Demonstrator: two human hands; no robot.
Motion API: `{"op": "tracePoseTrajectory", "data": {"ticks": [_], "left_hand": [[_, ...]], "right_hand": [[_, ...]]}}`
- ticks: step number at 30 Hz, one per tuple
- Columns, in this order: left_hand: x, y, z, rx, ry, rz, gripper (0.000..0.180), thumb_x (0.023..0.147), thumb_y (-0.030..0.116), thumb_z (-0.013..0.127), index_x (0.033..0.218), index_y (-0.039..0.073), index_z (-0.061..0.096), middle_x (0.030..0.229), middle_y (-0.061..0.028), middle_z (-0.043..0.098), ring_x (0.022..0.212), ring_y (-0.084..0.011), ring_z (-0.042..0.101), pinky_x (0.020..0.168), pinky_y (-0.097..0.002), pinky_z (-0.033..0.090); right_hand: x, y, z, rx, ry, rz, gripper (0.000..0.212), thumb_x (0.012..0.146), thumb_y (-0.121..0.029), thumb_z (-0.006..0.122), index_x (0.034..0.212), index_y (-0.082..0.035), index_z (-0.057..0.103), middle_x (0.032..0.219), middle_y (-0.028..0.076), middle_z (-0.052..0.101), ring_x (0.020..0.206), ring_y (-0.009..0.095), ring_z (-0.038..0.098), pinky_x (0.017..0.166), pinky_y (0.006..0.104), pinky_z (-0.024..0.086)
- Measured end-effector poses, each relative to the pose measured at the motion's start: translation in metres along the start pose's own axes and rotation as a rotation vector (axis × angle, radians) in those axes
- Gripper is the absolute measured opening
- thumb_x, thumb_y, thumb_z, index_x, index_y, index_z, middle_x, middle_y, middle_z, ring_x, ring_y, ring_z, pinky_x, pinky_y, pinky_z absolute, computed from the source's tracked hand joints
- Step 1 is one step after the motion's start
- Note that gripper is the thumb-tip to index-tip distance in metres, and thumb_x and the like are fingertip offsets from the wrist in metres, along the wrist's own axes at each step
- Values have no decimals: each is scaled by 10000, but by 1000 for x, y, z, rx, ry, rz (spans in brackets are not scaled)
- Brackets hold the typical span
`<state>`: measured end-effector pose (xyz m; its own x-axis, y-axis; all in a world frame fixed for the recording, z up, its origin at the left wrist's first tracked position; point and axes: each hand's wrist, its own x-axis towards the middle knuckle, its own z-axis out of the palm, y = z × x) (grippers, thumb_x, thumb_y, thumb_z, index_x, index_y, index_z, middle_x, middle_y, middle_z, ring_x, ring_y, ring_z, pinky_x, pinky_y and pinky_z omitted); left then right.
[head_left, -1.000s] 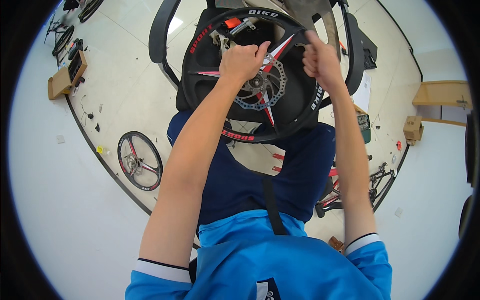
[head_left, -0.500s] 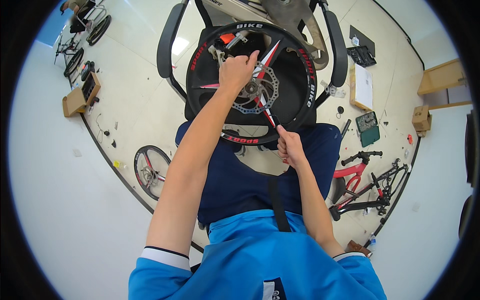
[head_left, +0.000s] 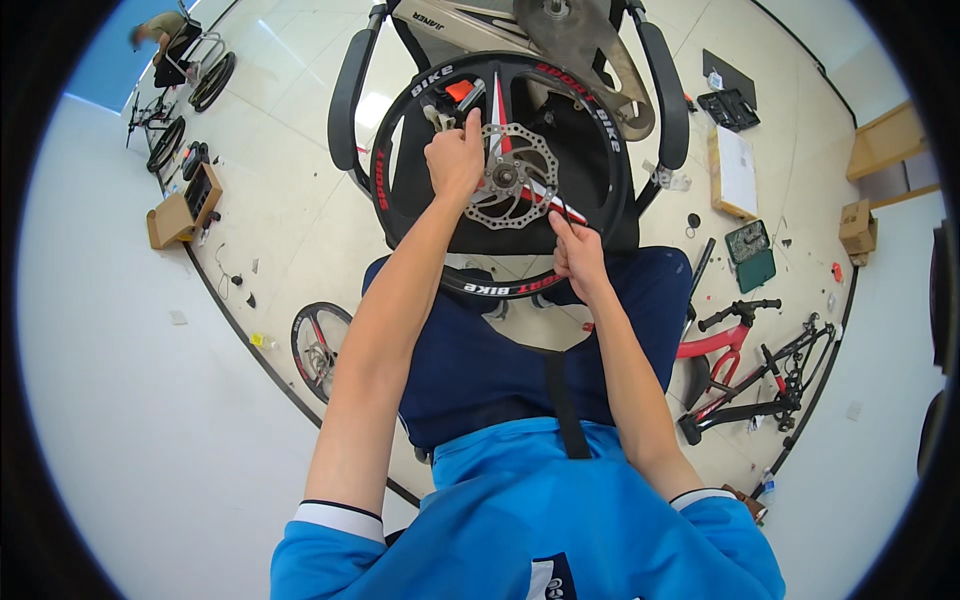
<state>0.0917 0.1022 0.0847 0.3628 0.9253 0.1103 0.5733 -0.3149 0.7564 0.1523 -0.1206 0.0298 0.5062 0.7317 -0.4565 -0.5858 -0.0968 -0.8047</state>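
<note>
A black bicycle wheel (head_left: pixel 618 190) with red-and-white spokes lies flat over a black chair seat in front of me. A silver disc brake rotor (head_left: pixel 545 160) sits around its hub. My left hand (head_left: pixel 455 162) rests at the rotor's upper-left edge, fingers curled and one digit stretched forward; what it grips is hidden. By the lower-right spoke (head_left: pixel 540 192), my right hand (head_left: pixel 580 252) is closed, with thumb and finger pinching a thin dark rod (head_left: pixel 566 212), which looks like a hex key. Beyond the left hand lie silver metal parts (head_left: pixel 437 118) and an orange-red piece (head_left: pixel 459 91).
Chair armrests (head_left: pixel 665 95) flank the wheel, with a pale bicycle frame (head_left: pixel 450 25) behind. A second wheel (head_left: pixel 318 350) lies at left. On the right are a green tool case (head_left: pixel 752 268), a white-topped box (head_left: pixel 735 175) and a red-and-black frame (head_left: pixel 735 350). Another person (head_left: pixel 165 35) sits far left.
The wheel has turned counterclockwise. My left hand has shifted left and slightly nearer, while my right hand has moved slightly right and farther along with the spoke.
</note>
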Motion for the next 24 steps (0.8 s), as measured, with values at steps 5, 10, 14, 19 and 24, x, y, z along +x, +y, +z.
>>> {"op": "tracePoseTrajectory", "data": {"ticks": [5,10,14,19,24], "left_hand": [[-14,-5,2,-121,72,-86,725,1009,545,484,683,-79,655,630,-266,621,660,-465,637,692,-512,487],[-30,-18,16,-295,135,-284,729,1034,513,474,638,-91,575,554,-226,549,581,-410,588,655,-508,446],[-50,-11,7,-447,219,-424,732,1062,497,436,606,-71,505,505,-137,512,489,-289,557,535,-448,465],[-67,-2,17,-809,294,-738,681,1064,538,376,680,-9,504,584,-99,554,438,-233,566,356,-358,438],[-82,-1,49,-1157,367,-1116,592,1069,518,304,785,28,476,632,-112,528,481,-268,571,399,-367,432]], "right_hand": [[30,4,21,189,152,-316,377,1015,-331,647,736,-136,487,596,-68,355,501,60,329,529,272,360],[57,-21,50,366,363,-252,424,960,-335,725,685,-160,454,592,-65,428,475,52,391,480,244,413],[67,-38,57,231,354,-292,470,925,-291,773,654,-188,403,581,-77,417,453,47,383,445,234,388],[83,-82,60,-118,161,-302,526,877,-242,821,636,-194,356,614,-94,381,492,35,349,452,228,333],[120,-107,62,-483,17,-205,518,863,-418,807,622,-129,451,601,-70,417,503,58,389,455,266,350]]}}
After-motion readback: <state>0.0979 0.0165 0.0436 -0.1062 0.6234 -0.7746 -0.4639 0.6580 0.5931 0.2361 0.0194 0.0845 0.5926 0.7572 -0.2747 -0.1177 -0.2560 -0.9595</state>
